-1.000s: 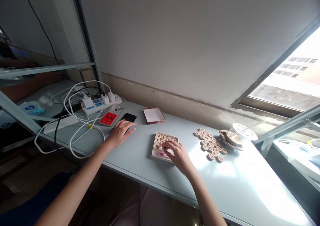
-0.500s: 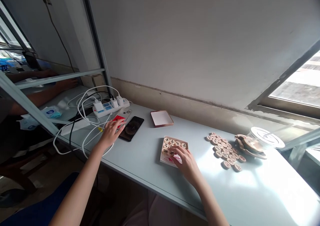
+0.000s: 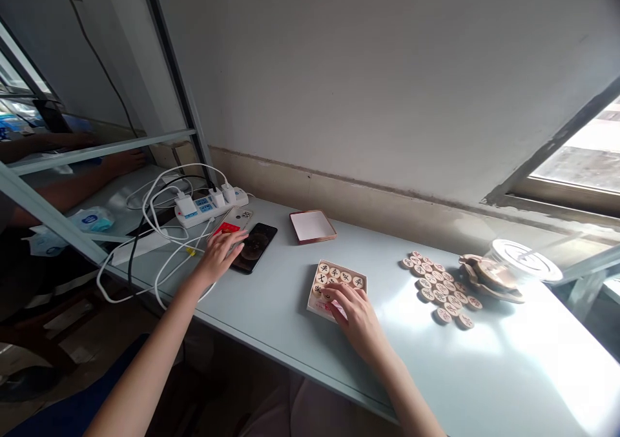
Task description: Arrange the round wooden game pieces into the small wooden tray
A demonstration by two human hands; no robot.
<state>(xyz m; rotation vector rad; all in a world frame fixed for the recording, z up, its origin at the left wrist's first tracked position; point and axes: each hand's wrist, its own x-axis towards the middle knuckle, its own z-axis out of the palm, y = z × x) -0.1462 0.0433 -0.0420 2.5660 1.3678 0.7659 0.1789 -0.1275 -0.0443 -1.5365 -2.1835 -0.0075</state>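
Observation:
My right hand [image 3: 356, 314] is over a small open box [image 3: 311, 304] of round wooden Chinese chess pieces with black characters. Its thumb and forefinger are closed about one Chinese chess piece [image 3: 327, 296] in the near row. The other fingers hide part of the rows, and some pink print shows on the box floor. My left hand [image 3: 217, 256] rests on the table with fingers stretched out, its tips at the edge of a dark phone [image 3: 256, 248]. A loose group of pieces with red characters [image 3: 440, 288] lies to the right of the box.
Behind the box sits its upturned lid [image 3: 312, 226]. A power strip [image 3: 206, 206] with white cables [image 3: 165, 275], a second phone [image 3: 241, 216] and a red packet [image 3: 226, 228] are at left. A lidded plastic cup [image 3: 520, 263] stands far right. Another person's arm [image 3: 72, 182] shows beyond the frame.
The view has shifted slightly. My right hand has moved a little left with the piece along the near row. My left hand stays by the phone.

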